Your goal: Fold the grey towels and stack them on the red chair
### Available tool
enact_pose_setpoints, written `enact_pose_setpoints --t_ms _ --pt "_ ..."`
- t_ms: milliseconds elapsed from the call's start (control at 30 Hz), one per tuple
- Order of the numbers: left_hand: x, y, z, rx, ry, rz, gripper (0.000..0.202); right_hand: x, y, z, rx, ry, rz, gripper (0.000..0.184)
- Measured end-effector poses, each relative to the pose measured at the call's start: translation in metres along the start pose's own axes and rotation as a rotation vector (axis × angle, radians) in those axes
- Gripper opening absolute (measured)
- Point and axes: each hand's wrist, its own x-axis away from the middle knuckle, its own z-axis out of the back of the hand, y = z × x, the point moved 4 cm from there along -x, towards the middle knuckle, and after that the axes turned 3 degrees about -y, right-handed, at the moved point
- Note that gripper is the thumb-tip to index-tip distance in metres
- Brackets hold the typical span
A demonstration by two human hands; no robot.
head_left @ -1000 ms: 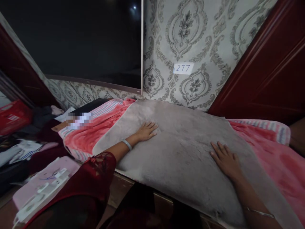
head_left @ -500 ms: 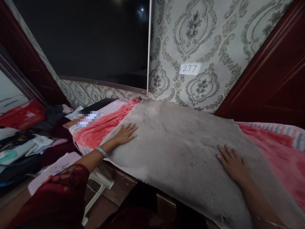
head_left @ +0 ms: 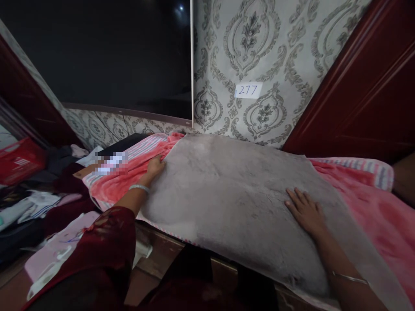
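A grey plush cloth (head_left: 227,190) lies spread over a pink-red fleece blanket (head_left: 366,203) with striped borders. My left hand (head_left: 156,166) is at the left edge of the grey cloth, its fingers curled and closed on that edge; the fingertips are partly hidden. On the right part of the same cloth, my right hand (head_left: 304,209) rests flat with fingers spread, holding nothing. A few faint creases run across the grey surface between the hands.
A large dark television (head_left: 123,56) hangs behind on patterned wallpaper, beside a paper label (head_left: 248,90) reading 277. Piled clothes (head_left: 39,203), a red bag (head_left: 22,160) and a pink stool-like item (head_left: 61,242) are at left. Dark red wood (head_left: 353,95) stands at right.
My left hand has gone from lying flat and spread on the grey cloth to curled fingers at its left edge. My right hand stays flat on the cloth. The view has shifted slightly.
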Motion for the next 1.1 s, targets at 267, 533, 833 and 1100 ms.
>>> enact_pose_setpoints --t_ms 267,533,833,1100 --pt "-0.005 0.006 -0.006 0.139 0.045 0.001 0.041 0.0 -0.001 0.001 0.004 0.013 0.008 0.066" --pt "-0.021 -0.004 -0.005 0.353 -0.026 0.114 0.037 0.002 -0.001 0.002 0.001 0.0 -0.002 0.068" --pt "-0.019 0.011 0.002 0.508 -0.352 -0.006 0.03 0.001 0.003 -0.004 -0.002 0.037 0.003 0.068" --pt "-0.021 0.006 0.01 0.523 -0.369 -0.063 0.04 -0.009 -0.002 -0.002 -0.027 0.023 -0.052 0.067"
